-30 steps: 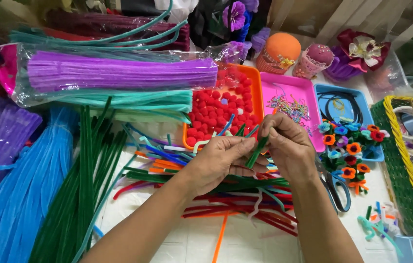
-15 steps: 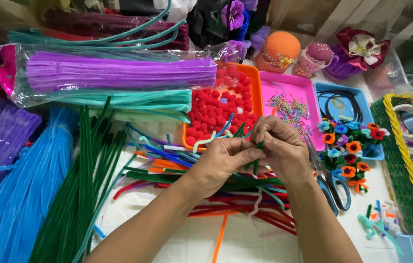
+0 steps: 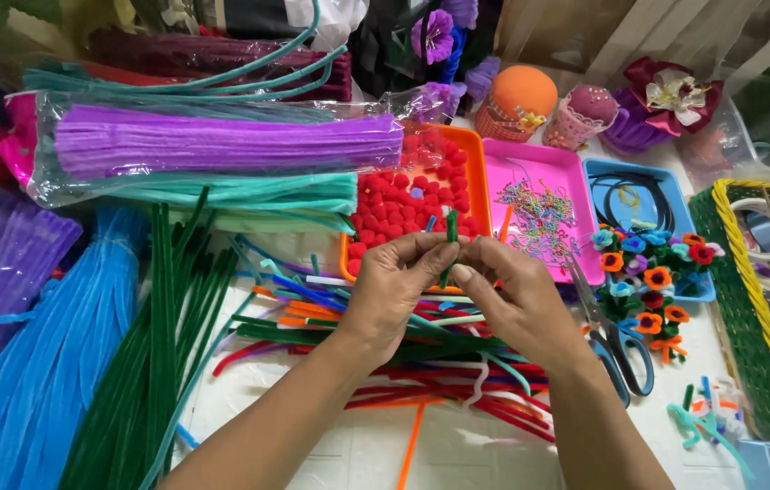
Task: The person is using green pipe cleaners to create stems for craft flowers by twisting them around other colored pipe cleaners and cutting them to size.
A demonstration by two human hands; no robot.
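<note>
Both hands meet over a heap of loose pipe cleaners [image 3: 421, 363] in many colours. My left hand [image 3: 394, 290] and my right hand [image 3: 516, 299] pinch a short dark green pipe cleaner piece [image 3: 450, 227] between their fingertips; it stands nearly upright, its top end poking above the fingers. Just behind the hands sits an orange tray [image 3: 476, 172] filled with red pompoms [image 3: 394, 204].
Bundles of purple [image 3: 222, 145], teal, blue [image 3: 49, 363] and dark green pipe cleaners [image 3: 154, 363] lie left. Right of the hands: a pink tray [image 3: 575, 177], a blue tray [image 3: 666, 195], small pipe-cleaner flowers [image 3: 643, 277], blue-handled scissors [image 3: 616, 340], a green-and-yellow basket [image 3: 748, 318].
The green piece, slanted and sticking down between the hands a second ago, now stands upright above the fingertips. Both hands have closed tighter together around it.
</note>
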